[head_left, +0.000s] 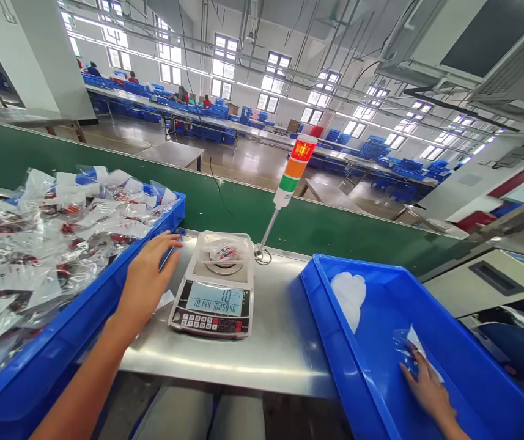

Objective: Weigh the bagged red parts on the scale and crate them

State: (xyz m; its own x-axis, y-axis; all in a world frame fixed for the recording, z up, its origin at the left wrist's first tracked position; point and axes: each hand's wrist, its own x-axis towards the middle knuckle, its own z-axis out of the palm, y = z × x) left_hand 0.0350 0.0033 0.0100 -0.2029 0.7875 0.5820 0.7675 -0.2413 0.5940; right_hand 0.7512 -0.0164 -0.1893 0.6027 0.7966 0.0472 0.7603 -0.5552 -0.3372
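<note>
My left hand [149, 275] is stretched out with nothing in it, between the left blue bin and the digital scale [216, 302]. On the scale's pan lies a small clear bag [224, 250] with red and dark contents. The display reads 10 on its upper line. Inside the right blue bin [362, 373], my right hand [427, 388] has its fingers on a clear plastic bag [403, 342] with a white label; the thumb side is partly hidden. A white cloud-shaped piece [350, 296] lies against that bin's left wall.
The left blue bin [177, 211] is heaped with clear labelled bags [69, 244]. Behind the scale stands a signal tower [295, 168], its red top lit. A green barrier [234, 205] runs along the metal table's [280, 348] far edge. Beige equipment [495, 275] stands at right.
</note>
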